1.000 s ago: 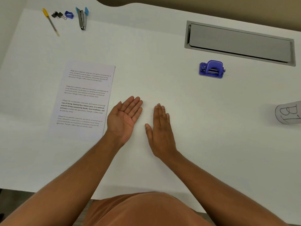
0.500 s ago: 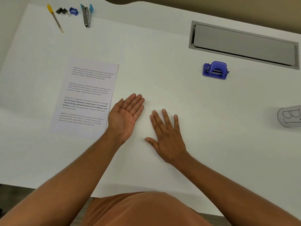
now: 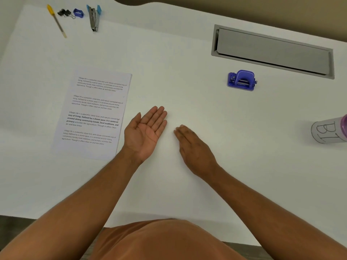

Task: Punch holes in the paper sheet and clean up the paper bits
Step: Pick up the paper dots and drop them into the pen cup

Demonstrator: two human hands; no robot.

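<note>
Since nothing is held yet, the layout reads as a start position, with the hole punch as landmark.

Paper sheet [image 3: 93, 113]: flat on the white counter [image 3: 187, 184], well left of the hole punch [image 3: 241, 80], printed side up, unpunched as far as I can tell.
Left hand [image 3: 145, 132]: just right of the sheet, palm up, fingers straight and wide, empty.
Right hand [image 3: 195, 149]: near the left hand, below-left of the punch, palm down, fingers straight together, holding nothing.
Hole punch: apart from both hands, untouched; probably the right hand's next reach.
Paper bits: none visible.
</note>
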